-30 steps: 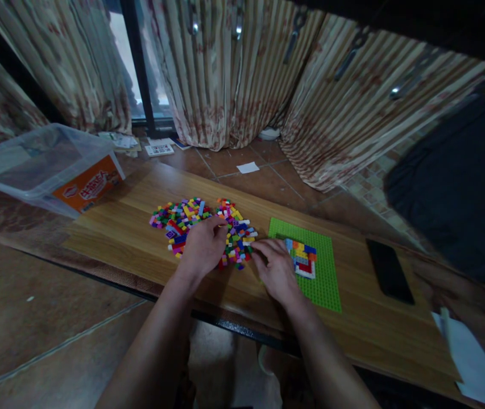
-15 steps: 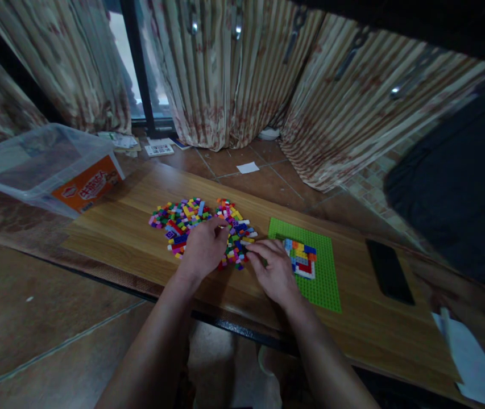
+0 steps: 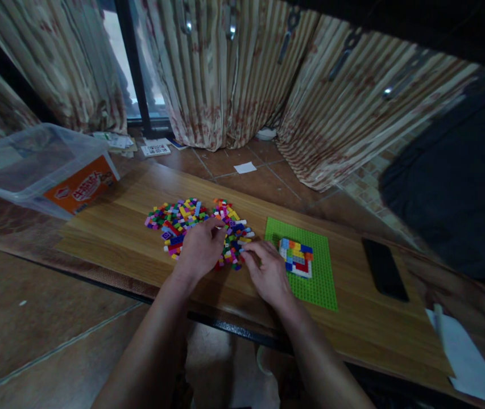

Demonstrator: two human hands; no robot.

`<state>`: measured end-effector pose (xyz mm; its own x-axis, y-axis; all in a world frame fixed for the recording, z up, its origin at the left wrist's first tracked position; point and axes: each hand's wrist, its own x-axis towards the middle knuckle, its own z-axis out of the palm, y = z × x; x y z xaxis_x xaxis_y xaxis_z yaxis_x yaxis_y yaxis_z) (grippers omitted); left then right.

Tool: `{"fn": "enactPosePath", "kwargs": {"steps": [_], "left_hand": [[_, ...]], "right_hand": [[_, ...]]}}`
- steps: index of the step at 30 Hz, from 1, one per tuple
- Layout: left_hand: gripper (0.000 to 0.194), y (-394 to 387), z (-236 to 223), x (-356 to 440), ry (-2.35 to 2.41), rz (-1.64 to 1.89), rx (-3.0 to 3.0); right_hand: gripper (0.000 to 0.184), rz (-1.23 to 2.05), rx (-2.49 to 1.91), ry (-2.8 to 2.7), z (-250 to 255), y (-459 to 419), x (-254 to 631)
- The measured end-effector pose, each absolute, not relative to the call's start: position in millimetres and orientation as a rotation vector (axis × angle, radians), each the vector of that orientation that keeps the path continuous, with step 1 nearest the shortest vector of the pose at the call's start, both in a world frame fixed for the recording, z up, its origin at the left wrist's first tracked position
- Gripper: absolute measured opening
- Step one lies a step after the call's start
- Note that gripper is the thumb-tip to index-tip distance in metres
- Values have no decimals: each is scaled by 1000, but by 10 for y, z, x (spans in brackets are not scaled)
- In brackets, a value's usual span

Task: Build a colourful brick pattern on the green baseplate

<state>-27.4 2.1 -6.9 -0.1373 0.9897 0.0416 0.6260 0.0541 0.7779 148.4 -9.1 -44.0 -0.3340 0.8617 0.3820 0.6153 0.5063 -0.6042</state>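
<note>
A heap of small coloured bricks lies on the wooden table. My left hand rests palm down on the heap's near side, fingers curled among the bricks. My right hand sits just right of the heap, fingertips bent down at its right edge; I cannot see what is under them. Beside that hand lies a green baseplate carrying a small block of joined coloured bricks.
A clear plastic bin with an orange label stands at the table's left end. A black phone lies right of the baseplate, white paper at the far right. Striped curtains hang behind, above a tiled floor.
My right hand has slid left, off the baseplate's bricks to the heap's right edge. The left hand has stayed on the heap. The view has shifted slightly.
</note>
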Motion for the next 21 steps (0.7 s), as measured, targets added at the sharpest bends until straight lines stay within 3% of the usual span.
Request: {"fn": "enactPosePath", "kwargs": {"steps": [8, 21], "left_hand": [[28, 14, -68, -253, 1797, 909, 1645], [29, 13, -60, -251, 1803, 884, 1632]], "right_hand": [[30, 566, -1153, -2034, -383, -151, 1502], [15, 516, -1319, -1873, -300, -123, 1810]]}}
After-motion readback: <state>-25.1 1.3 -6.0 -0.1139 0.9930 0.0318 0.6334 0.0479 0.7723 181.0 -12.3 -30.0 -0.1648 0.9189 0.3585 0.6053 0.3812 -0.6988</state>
